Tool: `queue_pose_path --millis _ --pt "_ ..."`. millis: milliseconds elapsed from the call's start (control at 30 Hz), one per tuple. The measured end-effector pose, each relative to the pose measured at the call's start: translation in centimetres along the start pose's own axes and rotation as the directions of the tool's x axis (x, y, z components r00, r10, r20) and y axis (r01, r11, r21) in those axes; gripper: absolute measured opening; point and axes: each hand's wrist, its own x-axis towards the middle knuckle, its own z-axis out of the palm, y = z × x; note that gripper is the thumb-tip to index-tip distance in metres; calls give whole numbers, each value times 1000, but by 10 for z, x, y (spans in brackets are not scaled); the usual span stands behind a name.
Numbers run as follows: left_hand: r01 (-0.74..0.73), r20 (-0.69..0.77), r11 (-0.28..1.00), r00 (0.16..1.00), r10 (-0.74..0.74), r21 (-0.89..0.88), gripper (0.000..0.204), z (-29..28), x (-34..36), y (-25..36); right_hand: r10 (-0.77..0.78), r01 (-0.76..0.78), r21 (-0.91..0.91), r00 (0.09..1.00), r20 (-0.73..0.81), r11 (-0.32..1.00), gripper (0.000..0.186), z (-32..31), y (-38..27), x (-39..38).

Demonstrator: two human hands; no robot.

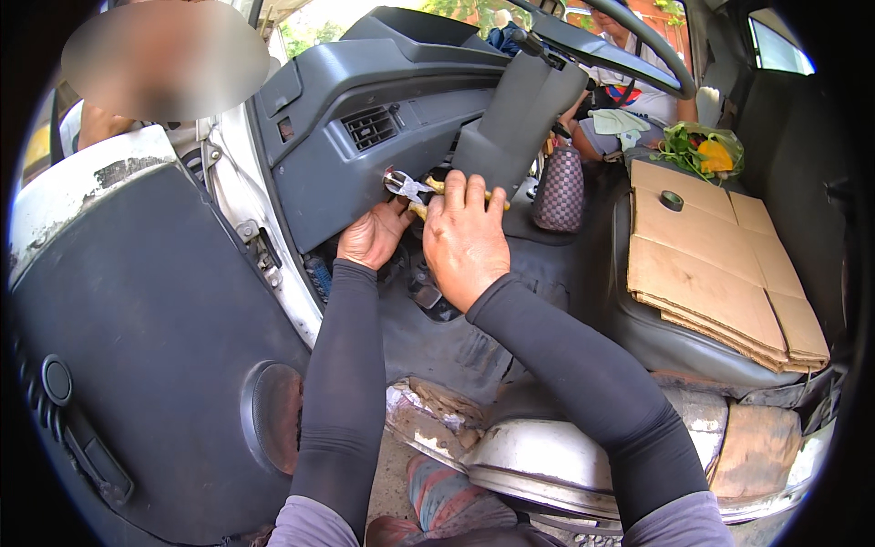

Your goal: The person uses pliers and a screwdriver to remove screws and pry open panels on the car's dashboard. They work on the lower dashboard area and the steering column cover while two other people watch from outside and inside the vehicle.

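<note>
- My right grip (468,239) was folded firmly over a pair of metal pliers with yellow handles (407,187), knuckles uppermost.
- The pliers' bare metal head pointed left, just below the lower edge of a grey plastic dashboard (319,178); I could not tell what, if anything, its jaws bit on.
- My left grip (372,237) was turned palm up just beside them, its fingers bent and reaching up under the pliers' head. The fingertips were partly hidden, so I could not tell whether they pinched anything.
- Dark stretch sleeves (342,365) covered both my forearms.
- Above the pliers, a black slatted air vent (369,130) sat in the dashboard; to the right, a grey plastic steering column cover (521,109) rose toward a black steering wheel (682,84).
- Near it stood an upright shape in a dark checkered cover (558,190).
- Farther right, folded brown cardboard (706,260) lay on a black seat (629,310), bearing a dark roll of tape (670,207).
- Behind the cardboard rested a clear bag of green leaves and something yellow (715,155).
- At my left was a black door panel (137,301) with a round speaker (273,417).
- One person (102,126) was beyond that door, another in a white shirt (649,105) across the cab.
</note>
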Motion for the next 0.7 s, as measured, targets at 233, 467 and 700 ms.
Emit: queue_pose_path --millis 233,467,700 --pt "27 61 1000 998 -27 3 50 -13 2 4 -285 -282 659 735 616 698 43 -36 16 38" --pt "-17 19 1000 1000 17 -10 57 2 2 0 -28 16 208 998 53 978 40 -1 4 -4" --pt "-30 11 1000 999 30 -1 60 -8 1 -2 -16 7 140 998 57 990 46 3 2 -4"
